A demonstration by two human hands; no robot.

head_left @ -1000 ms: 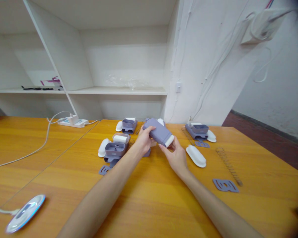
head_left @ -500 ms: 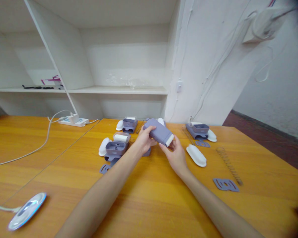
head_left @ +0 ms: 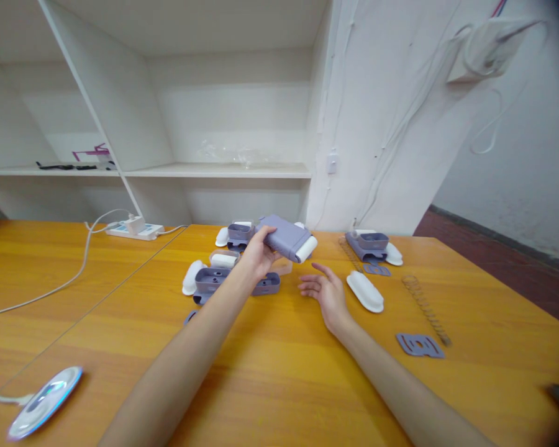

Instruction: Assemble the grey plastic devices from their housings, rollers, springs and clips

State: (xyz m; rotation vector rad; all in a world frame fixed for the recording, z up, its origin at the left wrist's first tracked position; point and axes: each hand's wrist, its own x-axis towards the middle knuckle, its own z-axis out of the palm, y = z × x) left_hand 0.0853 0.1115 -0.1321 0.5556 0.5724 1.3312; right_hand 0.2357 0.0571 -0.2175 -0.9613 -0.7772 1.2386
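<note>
My left hand (head_left: 259, 254) grips a purple-grey plastic housing (head_left: 284, 236) above the table, thumb on top. A white piece (head_left: 306, 249) shows at the housing's right end. My right hand (head_left: 328, 295) is apart from it, lower and to the right, fingers spread and holding nothing. Just right of that hand lies a white oblong cover (head_left: 366, 292). Below the housing sits a purple-grey oblong tray (head_left: 266, 285), partly hidden by my left hand. Further right are a coiled metal spring (head_left: 426, 308) and a flat slotted purple-grey plate (head_left: 420, 345).
More purple-grey trays stand at left (head_left: 209, 280), back (head_left: 240, 233) and right rear (head_left: 371, 243), with white covers beside them. A power strip (head_left: 137, 231) with cables and a glowing oval device (head_left: 46, 403) lie on the left. White shelves (head_left: 218, 171) rise behind the table (head_left: 279, 385).
My right hand has let go of the housing's white end and drawn down from it, its fingers opening. My left hand still holds the housing, now slightly further left in the picture.
</note>
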